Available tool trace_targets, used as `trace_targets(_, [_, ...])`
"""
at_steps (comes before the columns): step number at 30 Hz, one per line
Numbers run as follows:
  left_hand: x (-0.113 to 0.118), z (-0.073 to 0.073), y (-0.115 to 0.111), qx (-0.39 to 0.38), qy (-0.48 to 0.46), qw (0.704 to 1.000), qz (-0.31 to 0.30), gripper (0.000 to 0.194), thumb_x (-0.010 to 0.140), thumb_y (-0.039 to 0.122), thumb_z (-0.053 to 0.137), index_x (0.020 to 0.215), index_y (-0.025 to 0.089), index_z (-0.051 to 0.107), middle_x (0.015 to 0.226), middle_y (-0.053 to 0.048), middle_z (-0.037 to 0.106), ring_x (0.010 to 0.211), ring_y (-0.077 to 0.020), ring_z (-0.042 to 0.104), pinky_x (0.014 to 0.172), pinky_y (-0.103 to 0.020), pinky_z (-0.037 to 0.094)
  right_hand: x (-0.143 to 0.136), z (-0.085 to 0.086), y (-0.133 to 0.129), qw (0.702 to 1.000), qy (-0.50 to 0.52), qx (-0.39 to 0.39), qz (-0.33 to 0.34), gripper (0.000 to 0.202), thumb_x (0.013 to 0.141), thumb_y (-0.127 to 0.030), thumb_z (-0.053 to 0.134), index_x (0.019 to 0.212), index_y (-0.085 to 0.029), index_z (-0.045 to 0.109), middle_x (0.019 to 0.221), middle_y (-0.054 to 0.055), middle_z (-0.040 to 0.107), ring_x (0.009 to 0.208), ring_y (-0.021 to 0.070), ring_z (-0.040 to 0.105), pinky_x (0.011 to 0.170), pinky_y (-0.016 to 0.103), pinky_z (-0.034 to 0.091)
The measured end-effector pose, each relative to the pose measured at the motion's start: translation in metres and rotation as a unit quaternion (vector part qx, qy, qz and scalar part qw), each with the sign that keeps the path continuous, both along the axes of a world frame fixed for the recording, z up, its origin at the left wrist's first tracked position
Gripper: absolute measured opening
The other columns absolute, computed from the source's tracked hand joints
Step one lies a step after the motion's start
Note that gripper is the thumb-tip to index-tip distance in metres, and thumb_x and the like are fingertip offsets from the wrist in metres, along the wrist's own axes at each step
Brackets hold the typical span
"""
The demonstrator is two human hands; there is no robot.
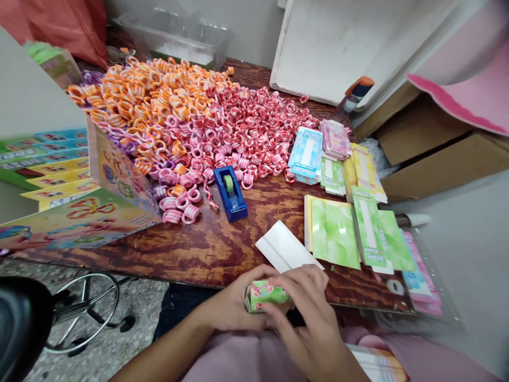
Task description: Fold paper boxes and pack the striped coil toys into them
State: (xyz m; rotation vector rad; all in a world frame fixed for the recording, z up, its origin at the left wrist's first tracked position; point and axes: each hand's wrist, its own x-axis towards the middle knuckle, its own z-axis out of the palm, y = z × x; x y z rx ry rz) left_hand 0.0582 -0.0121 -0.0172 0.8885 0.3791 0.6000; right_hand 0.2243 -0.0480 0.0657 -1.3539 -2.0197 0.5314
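A small green printed cardboard box is held low in front of my body, over the table's front edge. My left hand wraps round it from the left. My right hand closes on its right end, and those fingers hide part of it. Just beyond the hands a white creased card lies on the table, partly covered by my right hand. Further off stands a blue tape dispenser with a roll of tape in it.
Coiled striped rings in orange, pink, red and purple form a large heap on the wooden table. A display carton with printed packs stands left. Green cards, blue cards and yellow cards lie right. A wheeled stool is lower left.
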Motion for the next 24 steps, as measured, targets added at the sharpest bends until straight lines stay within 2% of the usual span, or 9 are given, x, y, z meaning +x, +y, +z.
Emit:
trace_targets(2, [-0.002,-0.003,0.012,0.050,-0.027,0.994,-0.097,0.046,0.083,0.045,0.083,0.114,0.017,0.064,0.103,-0.006,0.066,0.093,-0.0202,0.064,0.085,-0.032,0.054,0.002,-0.001,-0.004,0.999,-0.037,0.000,0.037,0.032,0.100,-0.016,0.063,0.131,-0.015,0.056,0.115,0.010,0.063,0.107,0.0263,0.054,0.100,0.042,0.041])
trace_targets(4, [0.000,-0.003,0.019,0.123,-0.030,0.982,-0.142,0.042,0.083,0.049,0.081,0.107,0.017,0.068,0.102,-0.006,0.067,0.097,-0.0233,0.064,0.091,-0.036,0.056,0.005,0.001,-0.006,0.996,-0.066,0.002,0.061,0.032,0.099,-0.016,0.063,0.131,-0.014,0.056,0.116,0.011,0.062,0.109,0.0273,0.053,0.109,0.047,0.034])
trace_targets(6, [0.004,0.001,0.022,0.163,-0.029,0.978,-0.128,0.048,0.079,0.049,0.083,0.112,0.017,0.068,0.108,-0.008,0.067,0.104,-0.0260,0.063,0.098,-0.039,0.054,0.008,0.004,-0.007,0.993,-0.086,0.006,0.074,0.030,0.099,-0.012,0.061,0.128,-0.015,0.058,0.117,0.011,0.060,0.109,0.0267,0.052,0.115,0.049,0.027])
trace_targets(9, [0.010,0.016,0.022,0.158,-0.074,0.982,-0.078,0.063,0.075,0.049,0.087,0.125,0.018,0.063,0.117,-0.009,0.064,0.110,-0.0275,0.061,0.104,-0.041,0.050,0.010,0.011,-0.007,0.991,-0.097,0.012,0.087,0.030,0.097,-0.004,0.050,0.120,-0.018,0.062,0.119,0.010,0.059,0.111,0.0254,0.053,0.117,0.049,0.022])
trace_targets(11, [0.012,0.029,0.024,0.146,-0.111,0.980,-0.076,0.067,0.076,0.050,0.085,0.129,0.018,0.062,0.119,-0.010,0.063,0.111,-0.0290,0.061,0.106,-0.043,0.048,0.008,0.015,-0.006,0.992,-0.091,0.024,0.084,0.033,0.095,-0.001,0.045,0.115,-0.020,0.063,0.116,0.008,0.061,0.109,0.0250,0.054,0.115,0.050,0.023])
trace_targets(15, [0.008,0.046,0.025,0.129,-0.097,0.984,-0.077,0.061,0.083,0.054,0.073,0.129,0.015,0.064,0.123,-0.015,0.063,0.116,-0.0338,0.060,0.106,-0.047,0.047,0.003,0.020,-0.002,0.997,-0.037,0.040,0.062,0.027,0.092,0.001,0.047,0.101,-0.020,0.060,0.094,0.003,0.066,0.088,0.0210,0.056,0.090,0.042,0.037])
trace_targets(17, [0.003,0.049,0.023,0.136,-0.055,0.988,-0.048,0.055,0.082,0.045,0.071,0.127,0.014,0.065,0.114,-0.012,0.066,0.106,-0.0306,0.062,0.098,-0.042,0.051,0.002,0.024,0.000,0.996,-0.036,0.064,0.059,0.026,0.092,-0.001,0.047,0.104,-0.019,0.062,0.087,0.002,0.067,0.080,0.0199,0.056,0.080,0.040,0.037])
trace_targets(20, [-0.003,0.053,0.021,0.148,0.029,0.988,-0.020,0.040,0.078,0.030,0.069,0.115,0.015,0.068,0.097,-0.007,0.067,0.088,-0.0230,0.060,0.080,-0.032,0.051,0.002,0.033,0.003,0.989,-0.071,0.109,0.069,0.036,0.091,-0.002,0.048,0.118,-0.018,0.065,0.085,0.002,0.066,0.077,0.0201,0.056,0.083,0.041,0.037])
trace_targets(24, [-0.005,0.073,0.030,0.153,0.058,0.986,-0.020,0.022,0.077,0.023,0.066,0.098,0.017,0.065,0.083,-0.001,0.059,0.076,-0.0169,0.053,0.069,-0.026,0.045,0.000,0.054,0.012,0.991,-0.089,0.073,0.066,0.022,0.092,-0.001,0.052,0.101,-0.019,0.061,0.089,0.002,0.068,0.084,0.0202,0.059,0.089,0.042,0.037])
